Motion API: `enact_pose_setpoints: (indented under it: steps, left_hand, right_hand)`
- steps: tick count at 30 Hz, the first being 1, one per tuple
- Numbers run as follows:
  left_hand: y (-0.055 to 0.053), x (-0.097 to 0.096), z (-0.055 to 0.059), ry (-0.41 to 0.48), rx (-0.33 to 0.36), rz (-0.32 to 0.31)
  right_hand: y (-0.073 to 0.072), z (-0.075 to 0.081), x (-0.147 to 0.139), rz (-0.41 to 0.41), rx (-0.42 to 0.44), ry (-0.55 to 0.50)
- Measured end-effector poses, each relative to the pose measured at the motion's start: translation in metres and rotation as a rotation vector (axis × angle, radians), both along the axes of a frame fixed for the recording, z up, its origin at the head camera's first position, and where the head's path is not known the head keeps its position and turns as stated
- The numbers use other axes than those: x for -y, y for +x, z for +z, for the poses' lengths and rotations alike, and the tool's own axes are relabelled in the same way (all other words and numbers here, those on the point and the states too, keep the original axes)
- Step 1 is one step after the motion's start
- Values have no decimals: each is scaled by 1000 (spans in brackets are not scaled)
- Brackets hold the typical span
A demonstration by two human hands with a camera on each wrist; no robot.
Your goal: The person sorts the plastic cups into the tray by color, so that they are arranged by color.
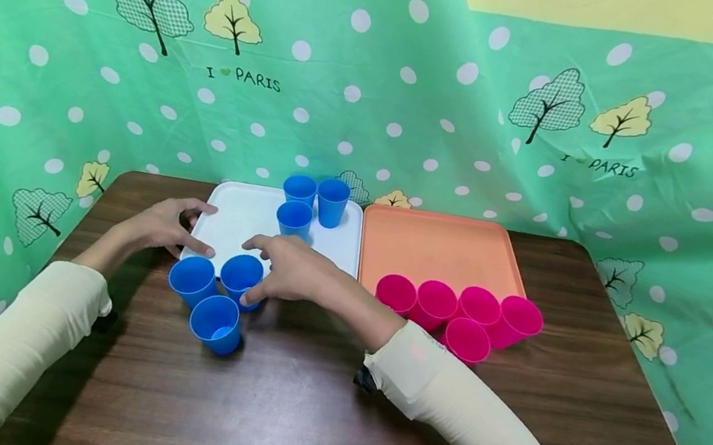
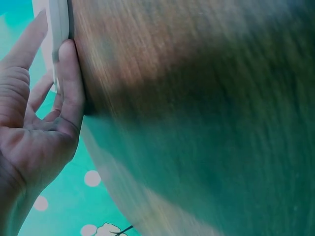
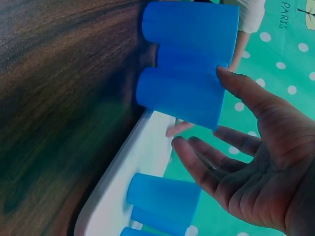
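Observation:
In the head view my left hand holds the left edge of the white tray, thumb and fingers about its rim. The left wrist view shows that hand against the tray's side. My right hand reaches across to a blue cup, the right one of three upright cups before the tray. In the right wrist view its fingers are spread and its thumb lies at the rim of a blue cup. The other two are a left cup and a front cup.
Three more blue cups, among them a near one, stand on the white tray's right side. An orange tray adjoins it on the right. Several pink cups stand along that tray's front edge. All is on a brown wooden table.

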State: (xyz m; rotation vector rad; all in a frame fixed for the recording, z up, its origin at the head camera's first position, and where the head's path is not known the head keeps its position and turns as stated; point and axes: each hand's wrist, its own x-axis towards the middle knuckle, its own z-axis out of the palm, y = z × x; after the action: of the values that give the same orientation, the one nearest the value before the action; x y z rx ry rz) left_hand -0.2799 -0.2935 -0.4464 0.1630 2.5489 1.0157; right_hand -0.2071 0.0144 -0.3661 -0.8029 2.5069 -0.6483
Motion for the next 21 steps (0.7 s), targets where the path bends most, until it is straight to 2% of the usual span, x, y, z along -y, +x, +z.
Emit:
enact_pose_setpoints:
  steps: [12, 21]
  left_hand:
    - [1, -2, -1, -16, -16, 18]
    - [-1, -1, -2, -19, -16, 14]
  right_hand:
    - [2, -4, 4, 36, -43, -12]
    - [3, -5, 3, 17, -29, -18]
